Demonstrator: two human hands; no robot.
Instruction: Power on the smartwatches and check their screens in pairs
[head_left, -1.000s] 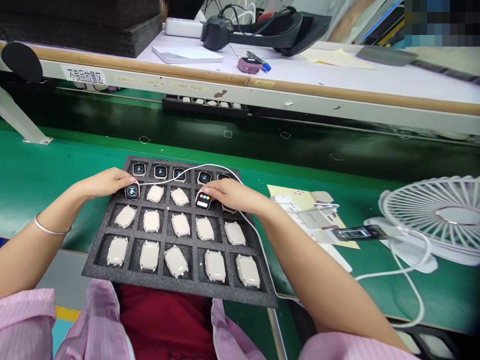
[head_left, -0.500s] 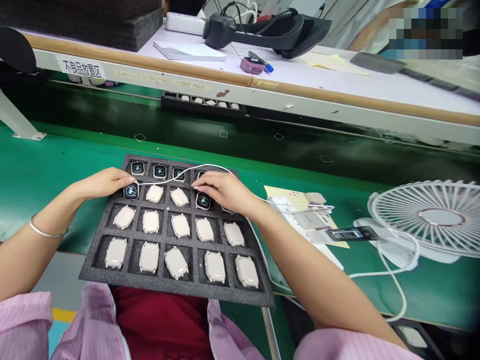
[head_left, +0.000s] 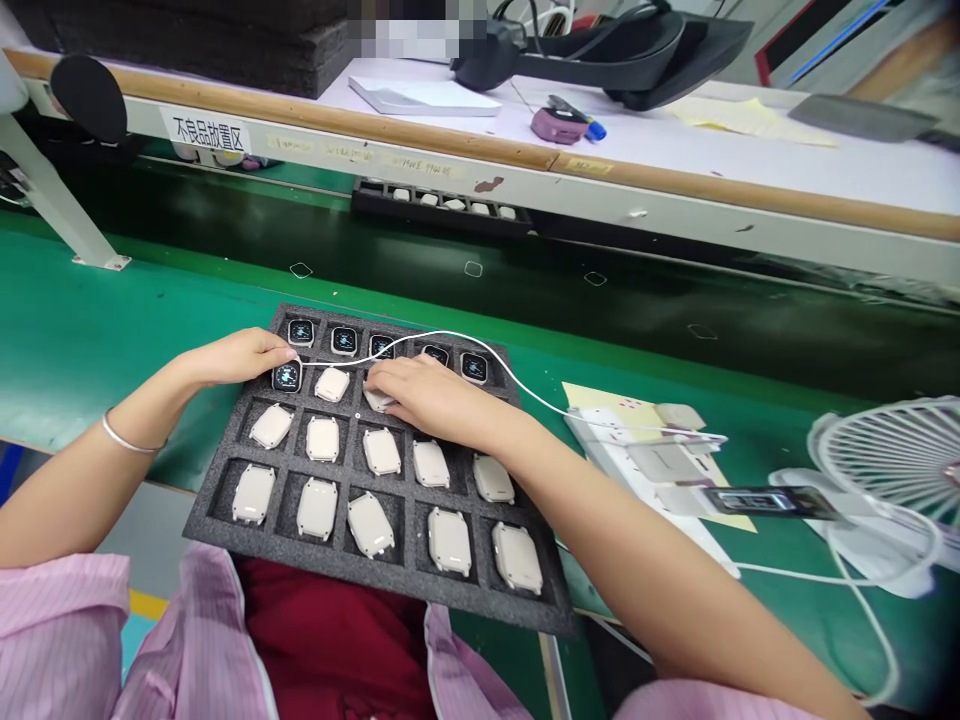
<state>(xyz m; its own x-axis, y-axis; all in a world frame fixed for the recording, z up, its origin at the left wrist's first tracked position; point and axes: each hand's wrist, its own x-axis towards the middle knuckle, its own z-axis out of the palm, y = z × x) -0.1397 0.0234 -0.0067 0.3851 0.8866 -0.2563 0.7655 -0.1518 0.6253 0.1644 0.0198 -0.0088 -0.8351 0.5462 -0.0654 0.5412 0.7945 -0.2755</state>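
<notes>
Dark grey foam tray (head_left: 375, 573) of watches, lower middle of the frame. Left hand (head_left: 247, 355) has a lit watch (head_left: 286, 377) pinched, centre-left, white cable (head_left: 450, 334) trailing from there. Right hand's (head_left: 424, 397) curled over a pale watch (head_left: 379, 399) near frame centre, can't tell if it's actually gripped.

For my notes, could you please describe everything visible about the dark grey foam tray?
The dark grey, foam-like rectangular tray has four rows of recesses holding beige rounded watches, some screens lit. It lies skewed on the green bench, its near side overhanging. The left hand is by its left side, the right hand over its second-farthest row.
</notes>
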